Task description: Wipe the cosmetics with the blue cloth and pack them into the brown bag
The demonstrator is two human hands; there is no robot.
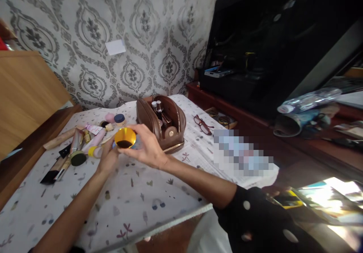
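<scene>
On the table, one dark-green cap is lying among mixed cosmetics, one blue-lidded jar standing behind. The left grip is holding the left side of one gold round container; the right grip is curling round its right rim, so it is sitting between both. One brown bag is standing open; one pair of glasses is lying rightmost.

One left hand, one right hand and one round gold-coloured item are showing. One brown bag, one blue-topped jar, one white wall card and one clear plastic bottle are also appearing.
</scene>
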